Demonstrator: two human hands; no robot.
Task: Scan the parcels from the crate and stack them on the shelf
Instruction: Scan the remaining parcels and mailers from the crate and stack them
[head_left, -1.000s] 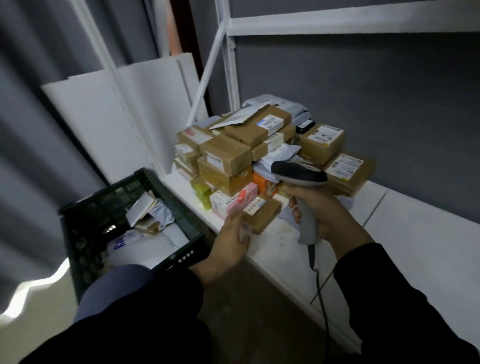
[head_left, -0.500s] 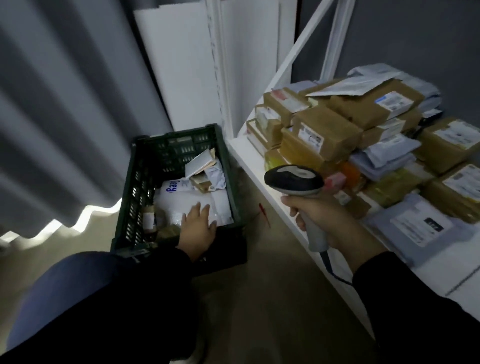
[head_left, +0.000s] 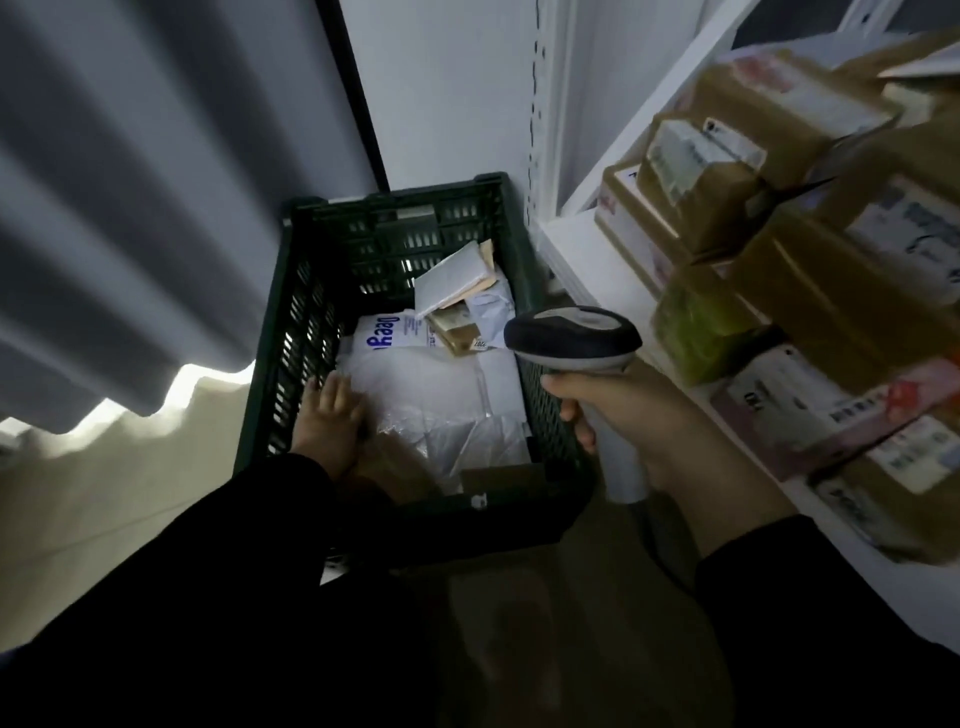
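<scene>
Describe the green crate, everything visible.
The crate is dark green, plastic by its look, rectangular and open-topped, with slotted walls. It stands upright on the floor, close beside the white shelf. Inside lie white plastic mailers, one with blue print, and smaller envelopes heaped at the far right. The left hand reaches into its near left corner, resting on a mailer. The barcode scanner in the right hand covers part of its right wall.

Single head-worn wide-angle view, 1 camera. It looks steeply down and forward into the crate (head_left: 395, 208) from close above the crate's near rim. The shelf (head_left: 574, 241) runs along the crate's right side, and a curtain (head_left: 130, 208) hangs left of the crate.
</scene>
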